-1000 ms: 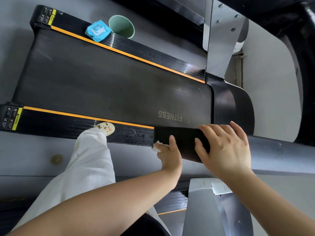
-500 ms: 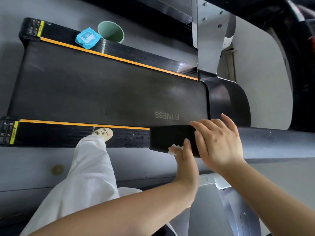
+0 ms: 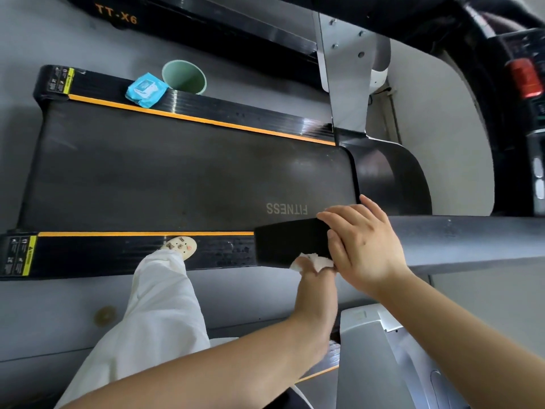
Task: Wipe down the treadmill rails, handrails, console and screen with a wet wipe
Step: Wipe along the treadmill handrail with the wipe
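Note:
A black and grey handrail [image 3: 289, 243] runs across the lower middle of the view, above the treadmill. My left hand [image 3: 317, 287] reaches up from below and holds a crumpled white wet wipe [image 3: 315, 261] against the near underside of the rail's black end. My right hand [image 3: 365, 246] rests on top of the rail, fingers curved over it, right next to the wipe. Below lie the dark belt [image 3: 177, 178] and the near side rail [image 3: 118, 255] with its orange stripe. The console [image 3: 525, 113] shows at the far right edge.
A blue wet-wipe pack [image 3: 146, 90] lies on the far side rail, beside a green bin [image 3: 184, 76] on the floor. My white-trousered leg and shoe [image 3: 180, 246] stand on the near rail. A silver upright [image 3: 345, 69] rises at the back, another [image 3: 371, 364] near my arms. A second treadmill [image 3: 177, 25] stands behind.
My left hand has slid the wipe to the right along the handrail's underside, up against my right hand. My right hand has stayed on the rail. The camera has shifted slightly.

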Tool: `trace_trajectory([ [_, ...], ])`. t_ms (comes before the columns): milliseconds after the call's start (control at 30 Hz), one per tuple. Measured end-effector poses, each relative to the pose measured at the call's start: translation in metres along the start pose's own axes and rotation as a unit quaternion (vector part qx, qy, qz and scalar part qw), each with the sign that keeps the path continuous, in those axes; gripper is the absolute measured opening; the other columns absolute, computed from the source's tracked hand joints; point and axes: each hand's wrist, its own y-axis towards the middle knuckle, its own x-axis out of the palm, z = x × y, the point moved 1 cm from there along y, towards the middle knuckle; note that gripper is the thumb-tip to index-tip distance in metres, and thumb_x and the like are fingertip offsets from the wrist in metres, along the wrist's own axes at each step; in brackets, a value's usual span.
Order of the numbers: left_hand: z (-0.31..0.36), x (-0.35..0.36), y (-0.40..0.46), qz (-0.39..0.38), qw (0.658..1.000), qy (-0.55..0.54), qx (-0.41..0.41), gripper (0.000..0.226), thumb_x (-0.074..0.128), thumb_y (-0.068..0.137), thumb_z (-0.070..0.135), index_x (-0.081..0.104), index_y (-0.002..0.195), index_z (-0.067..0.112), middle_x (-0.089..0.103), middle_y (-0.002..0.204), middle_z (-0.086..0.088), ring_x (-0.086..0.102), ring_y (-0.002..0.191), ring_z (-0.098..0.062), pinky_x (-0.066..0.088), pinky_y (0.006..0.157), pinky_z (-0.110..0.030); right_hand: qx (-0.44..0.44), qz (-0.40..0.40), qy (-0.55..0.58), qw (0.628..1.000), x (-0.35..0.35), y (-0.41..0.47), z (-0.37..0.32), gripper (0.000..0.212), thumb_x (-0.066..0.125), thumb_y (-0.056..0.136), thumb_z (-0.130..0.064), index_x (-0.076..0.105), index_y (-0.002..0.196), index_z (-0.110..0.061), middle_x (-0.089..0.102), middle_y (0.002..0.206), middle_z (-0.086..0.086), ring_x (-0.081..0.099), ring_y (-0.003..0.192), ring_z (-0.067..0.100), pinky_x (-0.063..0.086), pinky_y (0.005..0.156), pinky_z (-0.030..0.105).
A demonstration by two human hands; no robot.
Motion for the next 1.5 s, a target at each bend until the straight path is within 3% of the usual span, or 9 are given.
trace_trajectory([
  [133,0.002,-0.029,-0.006,-0.005,1.000,0.027,-0.006,0.026,0.048,0.089,0.006,0.055,0.111,0.018,0.053,0.100,0.000,0.047,0.092,-0.011,0.032,0.101,-0.027,0.010,0.040,0.061,0.997,-0.005,-0.003,0.003,0.038,0.035,0.089,-0.017,0.069,0.103,-0.009,0.066,0.110,0.009,0.061,0.101,0.028,0.026,0.108,0.048],
  [267,0.015,-0.048,-0.007,0.043,0.991,0.130,-0.003,0.063,0.035,0.098,0.004,0.011,0.150,0.030,0.026,0.151,0.002,0.028,0.134,-0.020,0.021,0.103,-0.027,0.104,0.112,0.081,0.985,-0.009,-0.027,0.008,0.035,0.037,0.089,-0.014,0.068,0.104,-0.007,0.061,0.118,0.013,0.052,0.110,0.026,0.025,0.109,0.048],
  [433,0.002,-0.041,0.009,0.061,0.981,0.180,0.033,0.051,0.031,0.103,0.015,0.011,0.150,0.014,0.017,0.155,-0.008,0.019,0.141,-0.024,0.015,0.114,-0.034,0.218,0.117,0.067,0.967,0.000,-0.071,0.009,0.040,0.037,0.092,-0.018,0.060,0.123,-0.012,0.052,0.132,0.016,0.046,0.121,0.033,0.026,0.109,0.055],
  [633,0.002,0.006,-0.011,-0.041,0.877,0.433,0.202,0.085,0.028,0.088,-0.017,-0.029,0.141,0.019,-0.037,0.145,0.007,-0.006,0.140,-0.002,0.000,0.089,0.007,0.337,0.119,0.107,0.928,0.003,-0.101,0.000,0.044,0.032,0.092,-0.023,0.055,0.129,-0.017,0.048,0.139,0.015,0.037,0.126,0.029,0.022,0.109,0.054],
  [800,0.008,0.001,-0.011,-0.084,0.691,0.629,0.345,0.103,0.042,0.088,-0.006,-0.050,0.125,0.019,-0.042,0.137,-0.007,-0.033,0.133,-0.024,-0.003,0.116,-0.028,0.417,0.127,0.172,0.883,0.000,-0.112,-0.004,0.041,0.041,0.091,-0.018,0.057,0.129,-0.015,0.047,0.140,0.013,0.043,0.125,0.033,0.028,0.109,0.050],
  [967,0.031,0.018,0.001,-0.092,0.425,0.786,0.440,0.101,0.079,0.055,0.015,0.027,0.139,-0.009,0.029,0.147,-0.026,0.026,0.137,-0.037,0.025,0.107,-0.047,0.470,0.135,0.247,0.837,-0.007,-0.115,0.002,0.046,0.043,0.093,-0.003,0.050,0.136,-0.019,0.036,0.149,0.004,0.034,0.133,0.027,0.022,0.108,0.028],
  [1067,0.044,0.037,0.009,-0.117,0.304,0.832,0.448,0.094,0.079,0.058,0.023,0.038,0.138,-0.004,0.029,0.148,-0.020,0.027,0.137,-0.033,0.023,0.108,-0.043,0.506,0.164,0.295,0.794,-0.012,-0.119,0.006,0.045,0.040,0.096,-0.004,0.047,0.138,-0.019,0.031,0.151,0.000,0.026,0.139,0.018,0.016,0.108,0.019],
  [1233,0.050,0.085,0.015,-0.176,0.196,0.872,0.413,0.083,0.043,0.094,0.030,-0.015,0.145,0.001,-0.027,0.150,-0.012,-0.027,0.136,-0.024,-0.014,0.111,-0.036,0.539,0.193,0.359,0.737,-0.013,-0.129,0.008,0.045,0.035,0.098,-0.006,0.042,0.140,-0.019,0.028,0.152,-0.003,0.023,0.139,0.012,0.015,0.107,0.015],
  [1500,0.048,0.143,0.033,-0.231,0.134,0.882,0.388,0.086,0.042,0.095,0.032,-0.023,0.143,0.004,-0.035,0.148,-0.008,-0.035,0.132,-0.021,-0.017,0.110,-0.035,0.594,0.249,0.412,0.644,-0.015,-0.129,0.037,0.043,0.037,0.096,-0.005,0.047,0.137,-0.014,0.040,0.146,-0.001,0.032,0.135,0.009,0.019,0.107,0.013],
])
